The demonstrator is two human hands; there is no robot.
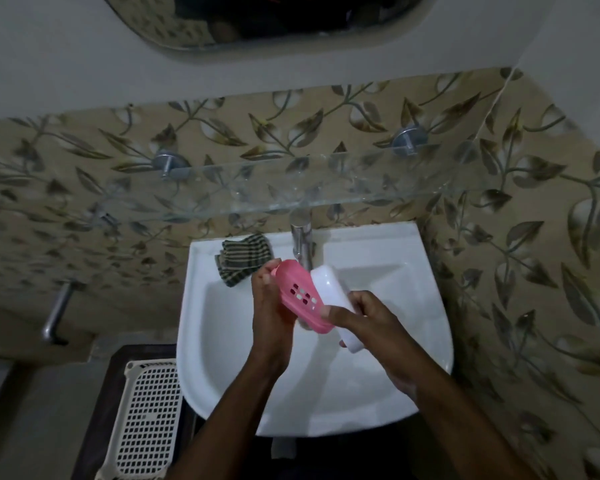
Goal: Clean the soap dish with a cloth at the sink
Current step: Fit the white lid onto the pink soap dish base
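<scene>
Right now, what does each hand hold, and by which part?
The left hand holds the pink slotted tray by its long edge; the right hand holds the white soap dish base near its lower end.

Two bare forearms are showing from the lower edge of the frame, with no sleeves reaching into view. The left hand (pixel 271 306) and the right hand (pixel 371 327) are wearing no gloves, rings or watch.
</scene>
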